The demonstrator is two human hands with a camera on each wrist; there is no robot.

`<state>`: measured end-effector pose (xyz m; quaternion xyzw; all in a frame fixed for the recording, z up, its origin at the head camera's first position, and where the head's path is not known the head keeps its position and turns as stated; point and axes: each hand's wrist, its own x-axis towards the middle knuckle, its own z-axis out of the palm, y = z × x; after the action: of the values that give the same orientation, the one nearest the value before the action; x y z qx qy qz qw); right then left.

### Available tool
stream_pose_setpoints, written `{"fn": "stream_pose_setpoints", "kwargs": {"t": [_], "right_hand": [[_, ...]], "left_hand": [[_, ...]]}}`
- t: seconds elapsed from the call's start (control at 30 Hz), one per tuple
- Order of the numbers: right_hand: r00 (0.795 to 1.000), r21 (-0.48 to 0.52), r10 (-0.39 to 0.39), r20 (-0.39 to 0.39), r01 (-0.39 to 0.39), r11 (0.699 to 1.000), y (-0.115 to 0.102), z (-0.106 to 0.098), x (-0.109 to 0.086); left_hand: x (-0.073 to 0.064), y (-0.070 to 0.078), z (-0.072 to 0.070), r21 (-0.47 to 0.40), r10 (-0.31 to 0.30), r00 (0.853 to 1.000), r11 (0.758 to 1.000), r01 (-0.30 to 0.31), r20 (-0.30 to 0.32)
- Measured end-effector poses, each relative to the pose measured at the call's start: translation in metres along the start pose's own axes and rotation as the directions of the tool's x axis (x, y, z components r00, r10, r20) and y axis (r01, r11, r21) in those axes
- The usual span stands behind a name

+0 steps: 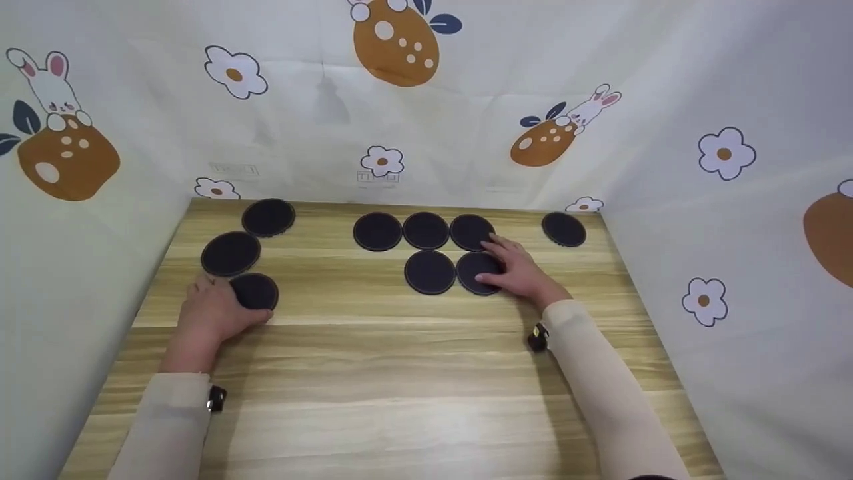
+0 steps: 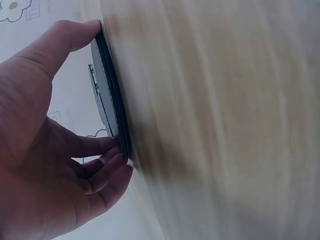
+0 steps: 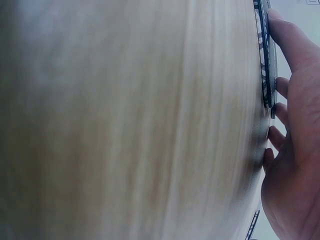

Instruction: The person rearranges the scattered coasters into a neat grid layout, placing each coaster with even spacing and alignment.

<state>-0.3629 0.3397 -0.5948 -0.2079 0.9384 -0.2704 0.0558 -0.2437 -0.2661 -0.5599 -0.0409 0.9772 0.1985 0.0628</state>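
At the left, my left hand [image 1: 212, 312] grips a black round coaster [image 1: 258, 291] across its edges, thumb on the near side and fingers on the far side. In the left wrist view, that coaster [image 2: 111, 85] spans the space between thumb and fingertips, low over the wood. My right hand [image 1: 520, 270] reaches over another black coaster [image 1: 470, 269], its thumb resting on the face and its other fingers spread loosely by the right edge. Its fingertips are also right at the coaster [image 1: 472, 231] behind. In the right wrist view, the thumb touches a coaster [image 3: 266, 60] seen edge-on.
Left of centre lie two more coasters, one middle [image 1: 230, 253] and one far back [image 1: 268, 217]. Beside the right hand's pair sit further coasters [image 1: 430, 272] in two touching rows. A lone coaster [image 1: 564, 229] lies back right. Patterned cloth walls [image 1: 300, 133] border the wooden table [image 1: 373, 387].
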Motion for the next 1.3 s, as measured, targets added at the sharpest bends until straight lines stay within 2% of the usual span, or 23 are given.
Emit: {"fn": "stream_pose_setpoints", "kwargs": {"t": [0.33, 0.43, 0.53, 0.7, 0.8, 1.0, 1.3], "right_hand": [[1.0, -0.006, 0.009, -0.011, -0.009, 1.0, 0.002, 0.001, 0.0], [1.0, -0.002, 0.006, -0.006, -0.006, 1.0, 0.002, 0.002, 0.001], [1.0, -0.001, 0.005, -0.001, -0.005, 1.0, 0.002, 0.002, 0.002], [1.0, -0.005, 0.004, -0.009, -0.004, 1.0, 0.004, 0.003, 0.003], [1.0, 0.002, 0.002, -0.008, -0.002, 1.0, 0.003, 0.002, 0.003], [1.0, 0.017, -0.003, -0.007, 0.003, 1.0, -0.001, 0.002, 0.004], [1.0, 0.03, 0.016, 0.012, -0.016, 0.999, -0.003, 0.0, 0.001]], "left_hand": [[0.001, 0.004, -0.001, 0.018, 0.004, 1.0, 1.0, -0.004, -0.001], [0.001, 0.004, 0.0, -0.003, 0.032, 0.999, 0.999, -0.032, -0.001], [0.001, 0.009, 0.003, -0.047, 0.088, 0.996, 0.995, -0.089, -0.018], [0.007, 0.024, 0.01, -0.11, 0.202, 0.977, 0.972, -0.208, -0.064], [0.011, 0.034, 0.014, -0.131, 0.251, 0.965, 0.957, -0.26, -0.079], [0.019, 0.053, 0.022, -0.124, 0.315, 0.944, 0.937, -0.326, -0.098], [0.036, 0.087, 0.031, -0.107, 0.392, 0.916, 0.91, -0.4, -0.086]]}}
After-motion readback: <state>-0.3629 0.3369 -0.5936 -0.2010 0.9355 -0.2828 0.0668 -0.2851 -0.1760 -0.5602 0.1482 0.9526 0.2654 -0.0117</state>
